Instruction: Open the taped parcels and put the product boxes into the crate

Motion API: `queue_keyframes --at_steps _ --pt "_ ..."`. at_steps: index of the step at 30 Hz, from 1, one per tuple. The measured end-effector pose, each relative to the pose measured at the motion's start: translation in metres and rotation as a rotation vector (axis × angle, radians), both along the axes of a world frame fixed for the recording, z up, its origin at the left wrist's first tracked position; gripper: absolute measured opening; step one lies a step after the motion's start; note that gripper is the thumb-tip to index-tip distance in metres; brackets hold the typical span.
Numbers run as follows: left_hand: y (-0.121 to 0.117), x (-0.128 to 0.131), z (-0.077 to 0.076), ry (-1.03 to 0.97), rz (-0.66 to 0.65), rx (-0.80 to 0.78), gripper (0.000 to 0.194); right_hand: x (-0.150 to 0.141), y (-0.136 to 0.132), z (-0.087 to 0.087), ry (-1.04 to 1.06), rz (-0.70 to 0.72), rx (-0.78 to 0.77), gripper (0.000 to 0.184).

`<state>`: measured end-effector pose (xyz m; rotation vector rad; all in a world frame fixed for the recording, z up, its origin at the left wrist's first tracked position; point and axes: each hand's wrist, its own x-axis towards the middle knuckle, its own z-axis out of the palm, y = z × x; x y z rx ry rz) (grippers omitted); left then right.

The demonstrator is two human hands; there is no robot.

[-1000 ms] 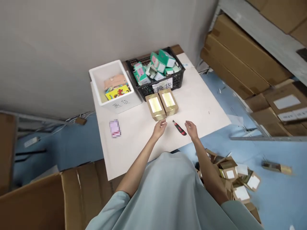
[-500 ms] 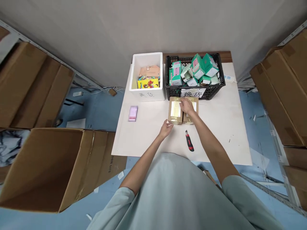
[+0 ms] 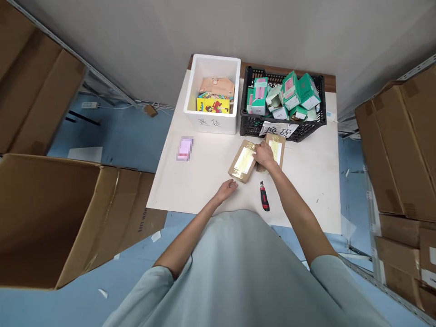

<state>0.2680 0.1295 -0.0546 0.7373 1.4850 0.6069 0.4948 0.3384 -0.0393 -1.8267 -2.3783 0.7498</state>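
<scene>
Two small brown cardboard boxes with clear yellowish tape and white labels lie on the white table. The left cardboard box [image 3: 242,163] is turned at an angle, and my right hand [image 3: 264,154] grips its far right edge. Partly behind that hand is the right cardboard box [image 3: 276,150], close against the black crate. My left hand [image 3: 226,190] is just below the left box's near corner, fingers stretched out and holding nothing. A black and red utility knife [image 3: 264,197] lies near the boxes, its tip pointing away from me.
At the back stand a white foam box [image 3: 211,125] with envelopes and booklets, and a black plastic crate [image 3: 250,129] of green cartons. A blurred pink-purple item [image 3: 185,149] lies on the table's left. A large open carton [image 3: 85,227] stands left; stacked cartons [image 3: 391,150] are right.
The left cardboard box has swung away from the right one and now lies tilted, its near end toward the left. My left hand has come off it. The camera view has shifted.
</scene>
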Motion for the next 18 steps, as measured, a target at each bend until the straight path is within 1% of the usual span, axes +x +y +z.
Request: queue_keyframes --at_steps 2,4,6,8,11,13,15,18 --pt "-0.011 -0.02 -0.002 0.004 0.004 -0.003 0.065 -0.008 -0.038 -0.002 0.032 -0.032 -0.004 0.051" --pt "-0.023 -0.044 -0.004 0.006 0.001 -0.004 0.059 -0.018 -0.083 -0.004 0.072 -0.079 -0.014 0.055" --pt "-0.037 -0.07 -0.005 0.009 -0.003 -0.012 0.057 -0.026 -0.13 -0.006 0.159 -0.137 -0.013 0.063" --pt "-0.05 -0.096 -0.006 0.015 0.001 -0.027 0.063 -0.031 -0.177 -0.007 0.252 -0.2 -0.058 0.069" --pt "-0.068 -0.129 -0.01 0.025 -0.003 -0.02 0.076 -0.035 -0.239 -0.004 0.326 -0.31 -0.181 0.072" --pt "-0.078 -0.145 -0.013 0.028 -0.029 0.006 0.08 -0.039 -0.273 -0.001 0.376 -0.377 -0.242 0.073" --pt "-0.085 -0.156 -0.015 0.033 -0.06 0.033 0.082 -0.044 -0.3 0.004 0.427 -0.43 -0.26 0.073" --pt "-0.092 -0.17 -0.015 0.035 -0.086 0.062 0.086 -0.055 -0.329 0.013 0.525 -0.492 -0.254 0.075"
